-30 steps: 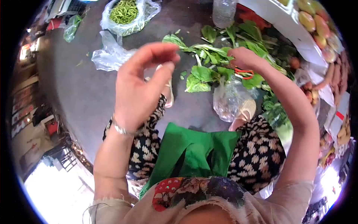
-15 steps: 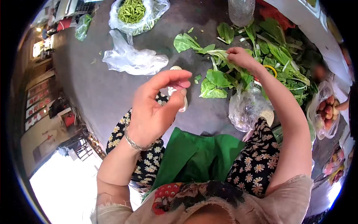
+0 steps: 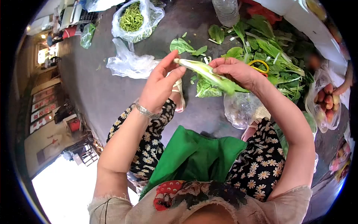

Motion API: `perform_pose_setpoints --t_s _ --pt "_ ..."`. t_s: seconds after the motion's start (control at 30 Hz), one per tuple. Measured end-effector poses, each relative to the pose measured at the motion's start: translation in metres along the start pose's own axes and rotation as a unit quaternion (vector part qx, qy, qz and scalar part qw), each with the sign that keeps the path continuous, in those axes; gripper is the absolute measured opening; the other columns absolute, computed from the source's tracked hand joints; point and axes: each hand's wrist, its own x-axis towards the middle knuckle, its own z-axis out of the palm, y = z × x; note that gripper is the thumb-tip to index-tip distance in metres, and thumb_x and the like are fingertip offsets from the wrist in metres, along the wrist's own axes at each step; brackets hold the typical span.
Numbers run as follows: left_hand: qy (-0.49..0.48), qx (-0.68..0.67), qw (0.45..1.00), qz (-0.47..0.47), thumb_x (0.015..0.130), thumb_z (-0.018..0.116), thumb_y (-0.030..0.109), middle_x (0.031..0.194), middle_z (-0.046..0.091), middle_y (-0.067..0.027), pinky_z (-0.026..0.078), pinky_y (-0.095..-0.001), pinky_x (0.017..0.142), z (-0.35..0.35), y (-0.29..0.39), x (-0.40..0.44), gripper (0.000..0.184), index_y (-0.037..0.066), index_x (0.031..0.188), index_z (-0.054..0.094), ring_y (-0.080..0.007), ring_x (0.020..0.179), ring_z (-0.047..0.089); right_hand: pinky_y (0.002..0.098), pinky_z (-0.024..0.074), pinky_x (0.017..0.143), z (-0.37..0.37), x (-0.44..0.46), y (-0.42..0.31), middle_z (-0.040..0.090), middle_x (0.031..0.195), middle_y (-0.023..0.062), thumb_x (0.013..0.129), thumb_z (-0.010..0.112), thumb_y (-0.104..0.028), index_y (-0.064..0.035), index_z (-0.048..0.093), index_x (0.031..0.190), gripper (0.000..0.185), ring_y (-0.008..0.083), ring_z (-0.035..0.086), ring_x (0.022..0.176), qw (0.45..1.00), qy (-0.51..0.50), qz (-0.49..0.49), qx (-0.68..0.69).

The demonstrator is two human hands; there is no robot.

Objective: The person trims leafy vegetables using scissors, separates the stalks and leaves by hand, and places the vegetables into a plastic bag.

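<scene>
A stalk of leafy greens (image 3: 203, 70) is stretched between my two hands over the grey floor. At its pale root end, my left hand (image 3: 162, 79) pinches it between thumb and fingers. My right hand (image 3: 235, 71) grips the same stalk further along, and its leafy end hangs below that hand. Just right of my right hand lie scissors with yellow and red handles (image 3: 260, 62). A heap of loose greens (image 3: 278, 56) spreads behind and to the right. Loose leaves (image 3: 181, 46) lie beyond my hands.
A bag of green pods (image 3: 131, 18) and a crumpled clear bag (image 3: 128, 64) lie at the upper left. A plastic bottle (image 3: 226, 13) is at the top. Another clear bag (image 3: 240, 108) sits near my foot. At the right is a bag of reddish produce (image 3: 327, 102).
The stalk has come up off the greens in my right hand, toward the middle. My left hand has moved forward from empty air and closed on its root end.
</scene>
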Motion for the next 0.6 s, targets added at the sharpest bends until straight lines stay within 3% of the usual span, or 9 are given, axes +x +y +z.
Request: perform_pose_setpoints --t_s 0.07,0.17,0.3,0.33,0.37,0.43,0.5,0.53,0.6 --pt "-0.029 -0.075 0.997 -0.008 0.096 0.059 0.022 0.131 0.06 -0.0106 0.044 -0.0321 0.095 0.007 0.001 0.002 0.051 0.01 0.143 0.044 -0.0177 0.114 0.055 0.0233 0.0515 0.07 0.006 -0.009 0.003 0.068 0.09 0.0039 0.086 0.063 -0.011 -0.0008 0.064 0.108 0.025 0.0104 0.063 0.076 0.999 -0.037 -0.008 0.018" --pt "-0.096 -0.215 0.972 0.016 0.096 0.059 0.02 0.13 0.059 -0.0154 0.045 -0.0335 0.094 0.014 0.004 0.002 0.052 0.009 0.144 0.042 -0.0184 0.108 0.06 0.0229 0.0498 0.072 0.018 -0.021 0.01 0.067 0.089 0.0025 0.088 0.062 -0.012 -0.0014 0.064 0.108 0.022 0.0092 0.062 0.078 0.995 -0.08 -0.009 0.049" --pt "-0.102 -0.12 0.988 0.014 0.096 0.059 0.02 0.112 0.067 -0.014 0.049 -0.0333 0.09 0.025 -0.003 0.0 0.04 0.004 0.132 0.052 -0.0213 0.101 0.064 0.0278 0.0507 0.075 -0.005 -0.017 0.034 0.068 0.09 0.0045 0.088 0.064 -0.017 -0.0015 0.064 0.107 0.025 0.0134 0.063 0.081 0.998 -0.054 -0.009 -0.039" --pt "-0.086 -0.123 0.988 0.03 0.097 0.058 0.02 0.102 0.068 -0.0106 0.05 -0.0336 0.088 0.029 -0.002 0.0 0.034 0.002 0.127 0.055 -0.0219 0.097 0.065 0.0299 0.0505 0.078 -0.026 -0.017 0.034 0.068 0.091 0.0076 0.086 0.064 -0.016 -0.0007 0.064 0.107 0.025 0.0176 0.064 0.083 0.967 0.006 -0.019 -0.253" --pt "-0.088 -0.122 0.988 0.033 0.097 0.058 0.02 0.102 0.068 -0.0106 0.05 -0.0336 0.088 0.029 0.002 -0.001 0.034 0.002 0.127 0.055 -0.0219 0.097 0.065 0.0319 0.0502 0.08 -0.047 -0.02 0.036 0.069 0.091 0.0108 0.085 0.064 -0.016 0.0 0.064 0.106 0.026 0.0217 0.065 0.085 0.887 0.067 -0.028 -0.456" --pt "-0.092 -0.174 0.98 0.039 0.099 0.054 0.021 0.097 0.067 -0.0083 0.051 -0.035 0.088 0.027 0.01 0.0 0.034 0.003 0.128 0.055 -0.0218 0.093 0.066 0.0375 0.0487 0.084 -0.081 -0.028 0.046 0.065 0.095 0.0128 0.085 0.064 -0.015 -0.0014 0.063 0.107 0.026 0.0279 0.063 0.094 0.688 0.228 0.006 -0.689" --pt "-0.077 -0.134 0.988 0.027 0.101 0.05 0.023 0.092 0.065 -0.0062 0.052 -0.034 0.084 0.028 0.012 -0.002 0.034 0.005 0.13 0.054 -0.0208 0.088 0.067 0.0426 0.0466 0.084 -0.117 -0.04 0.065 0.061 0.098 0.0141 0.076 0.062 -0.01 -0.0029 0.062 0.105 0.03 0.0333 0.059 0.099 0.554 0.312 -0.056 -0.77" --pt "-0.095 -0.148 0.984 0.009 0.101 0.051 0.021 0.092 0.064 -0.0054 0.052 -0.0307 0.08 0.03 0.012 -0.003 0.034 0.006 0.131 0.054 -0.0181 0.085 0.065 0.0426 0.0466 0.084 -0.129 -0.046 0.072 0.061 0.098 0.0141 0.076 0.062 -0.01 -0.0029 0.062 0.105 0.03 0.0333 0.059 0.099 0.552 0.313 -0.056 -0.771" --pt "-0.114 -0.161 0.98 -0.01 0.101 0.052 0.02 0.092 0.063 -0.0046 0.052 -0.0273 0.076 0.031 0.012 -0.003 0.033 0.006 0.131 0.054 -0.0155 0.082 0.064 0.0418 0.0436 0.086 -0.14 -0.053 0.081 0.057 0.104 0.0124 0.074 0.064 -0.011 -0.0053 0.06 0.103 0.029 0.0299 0.055 0.103 0.483 0.325 -0.09 -0.808"
